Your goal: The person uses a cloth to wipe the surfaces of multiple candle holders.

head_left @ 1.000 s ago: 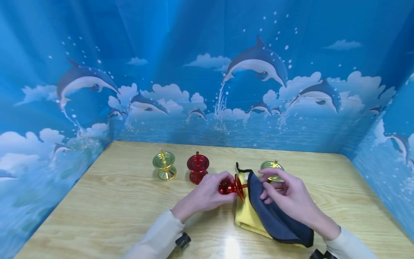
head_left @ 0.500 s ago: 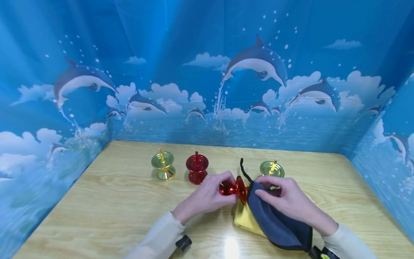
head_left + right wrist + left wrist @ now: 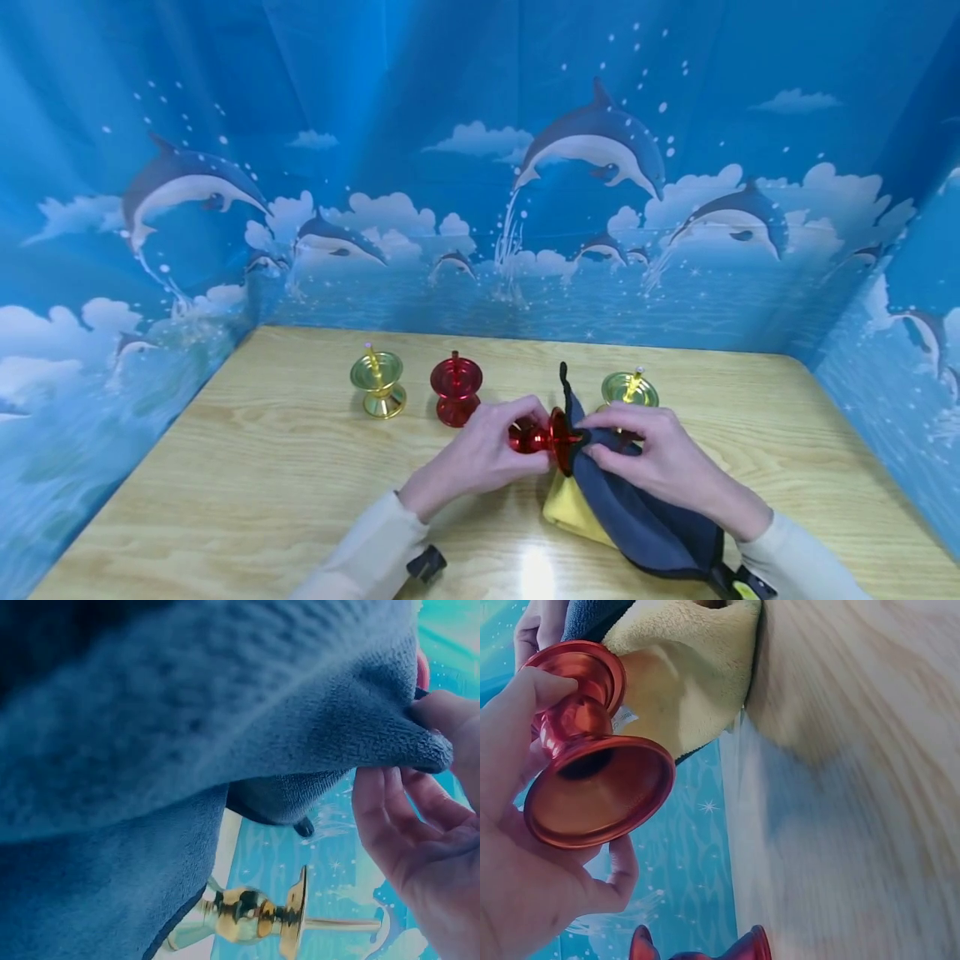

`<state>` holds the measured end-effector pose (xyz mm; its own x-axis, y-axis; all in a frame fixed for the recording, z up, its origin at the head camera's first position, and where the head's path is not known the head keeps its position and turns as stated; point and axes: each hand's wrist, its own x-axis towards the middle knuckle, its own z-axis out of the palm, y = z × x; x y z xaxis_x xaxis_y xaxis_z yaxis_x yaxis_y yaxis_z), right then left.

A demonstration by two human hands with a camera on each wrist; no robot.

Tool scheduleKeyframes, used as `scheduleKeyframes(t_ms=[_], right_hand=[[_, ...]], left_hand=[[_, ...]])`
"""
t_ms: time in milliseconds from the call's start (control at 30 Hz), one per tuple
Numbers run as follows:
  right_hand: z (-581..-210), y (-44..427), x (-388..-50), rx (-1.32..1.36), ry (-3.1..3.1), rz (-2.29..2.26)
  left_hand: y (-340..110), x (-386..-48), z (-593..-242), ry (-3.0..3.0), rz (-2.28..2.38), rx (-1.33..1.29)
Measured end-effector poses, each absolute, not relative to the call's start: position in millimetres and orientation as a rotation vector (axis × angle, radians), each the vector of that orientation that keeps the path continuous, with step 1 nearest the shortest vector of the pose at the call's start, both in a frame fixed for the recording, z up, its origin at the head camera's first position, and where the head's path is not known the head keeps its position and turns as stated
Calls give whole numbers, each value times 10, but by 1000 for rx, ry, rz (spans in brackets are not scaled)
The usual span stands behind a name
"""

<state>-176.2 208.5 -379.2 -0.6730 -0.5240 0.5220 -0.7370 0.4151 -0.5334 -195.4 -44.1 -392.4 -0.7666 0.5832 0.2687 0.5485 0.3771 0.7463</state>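
Note:
My left hand (image 3: 487, 446) grips a shiny red candle holder (image 3: 559, 442) by its stem, tipped on its side with the dish and spike facing right. In the left wrist view, its hollow base (image 3: 604, 799) faces the camera. My right hand (image 3: 663, 454) pinches a two-sided cloth (image 3: 637, 521), blue-grey on one face and yellow on the other, right at the holder's spike. Part of the cloth lies against the dish, and the rest drapes down to the table. The right wrist view has thumb and fingertips closed on a bunched blue fold (image 3: 375, 727).
Further back on the wooden table (image 3: 262, 467) stand a gold candle holder (image 3: 384, 400) and a red one (image 3: 457, 408), both upright. Another gold candle holder (image 3: 628, 388) is partly hidden behind my right hand. A dolphin-print curtain (image 3: 480, 208) surrounds the table.
My right hand has moved left, taken hold of the cloth and brought it up against the holder's spike and dish. The left hand stays nearly in place, its grip kept.

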Motion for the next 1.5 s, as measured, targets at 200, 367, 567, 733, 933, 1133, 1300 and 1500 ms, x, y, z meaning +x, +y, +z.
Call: scheduleKeyframes(t_ms=[200, 367, 567, 733, 933, 1133, 1300, 1500], right_hand=[[-3804, 2036, -1747, 1000, -2458, 1082], [-3788, 1991, -1742, 897, -2537, 1124], [-3765, 1976, -1754, 892, -2612, 1233], [-3767, 1963, -1755, 902, -2605, 1235], [-3755, 1989, -1739, 893, -2572, 1242], [-3746, 2052, -1725, 879, -2539, 1236], [-3719, 2102, -1714, 845, -2547, 1279], [-3715, 2150, -1707, 827, -2546, 1288]], left_hand=[[-412, -1945, -3904, 2574, 1368, 1063], [-411, -1944, -3899, 2589, 1371, 1036], [-421, -1956, -3915, 2601, 1362, 1082], [-419, -1958, -3908, 2601, 1352, 1082], [-426, -1966, -3885, 2602, 1368, 1108], [-462, -1967, -3886, 2630, 1326, 1038], [-494, -1968, -3887, 2660, 1295, 999], [-535, -1964, -3895, 2673, 1289, 983]])
